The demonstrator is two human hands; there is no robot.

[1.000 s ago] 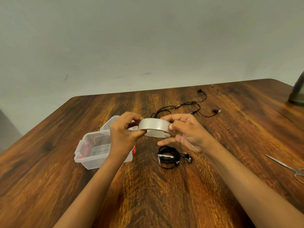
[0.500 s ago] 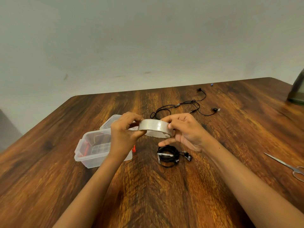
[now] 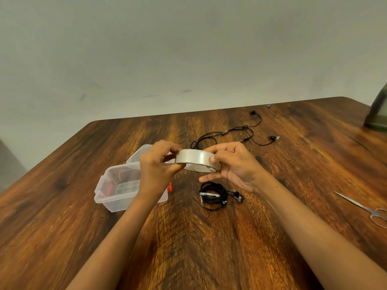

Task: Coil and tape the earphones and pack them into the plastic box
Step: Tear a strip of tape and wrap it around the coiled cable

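Behind left hand (image 3: 157, 166), plastic box (image 3: 112, 186) half-hidden.

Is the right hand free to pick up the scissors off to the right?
Not straight away, likely: the right hand grips the tape roll along with the left hand. Nothing lies between it and the scissors, though, so after letting go the path looks open.

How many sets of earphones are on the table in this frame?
2. A coiled, taped set lies below the right hand; a loose set sprawls near the far edge of the table. The plastic box might hide more.
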